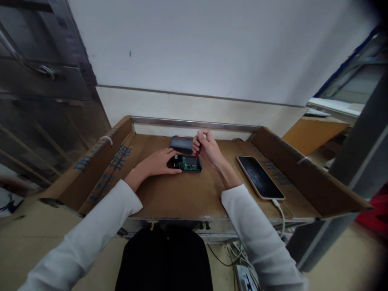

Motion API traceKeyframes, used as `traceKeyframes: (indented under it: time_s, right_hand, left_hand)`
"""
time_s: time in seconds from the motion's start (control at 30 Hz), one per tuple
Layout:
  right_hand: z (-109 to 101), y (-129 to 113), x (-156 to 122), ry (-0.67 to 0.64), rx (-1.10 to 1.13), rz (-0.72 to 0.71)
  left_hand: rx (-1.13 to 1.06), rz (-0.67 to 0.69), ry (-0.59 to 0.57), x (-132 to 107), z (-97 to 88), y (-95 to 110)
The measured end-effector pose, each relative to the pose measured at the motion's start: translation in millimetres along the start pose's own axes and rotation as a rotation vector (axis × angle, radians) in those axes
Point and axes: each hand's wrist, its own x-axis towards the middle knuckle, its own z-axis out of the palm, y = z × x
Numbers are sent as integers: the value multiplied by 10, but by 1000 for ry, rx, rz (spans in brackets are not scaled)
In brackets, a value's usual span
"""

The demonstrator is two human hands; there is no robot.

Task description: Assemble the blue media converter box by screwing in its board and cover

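A small dark case with a green circuit board in it lies on the cardboard. My left hand grips the case's left end, thumb on the near side and fingers on the far side. In my right hand is a screwdriver with a red part, held upright. Its thin tip points down at the right part of the board; whether it touches a screw is too small to tell. Just behind the open case sits a dark grey cover, partly behind my right fingers.
Cardboard sides rise left and right of the worktop. To the right lies a phone with a white charging cable. A wall stands behind. Cables and a power strip are on the floor below.
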Motion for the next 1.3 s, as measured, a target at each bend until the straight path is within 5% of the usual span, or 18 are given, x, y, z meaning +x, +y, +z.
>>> traceKeyframes:
  time_s: [0.2,1.03,1.3]
  right_hand:
    - [-16,-28,-19,-49,-49,-30]
    - [11,-34,20,90,14,3]
    - [99,47,-25,55,-102,-103]
  left_hand:
    - [-9,-9,2,-6,-9,11]
    - [-2,-9,3,-8,-14,2]
    - [-13,-7,-6,-17,-43,48]
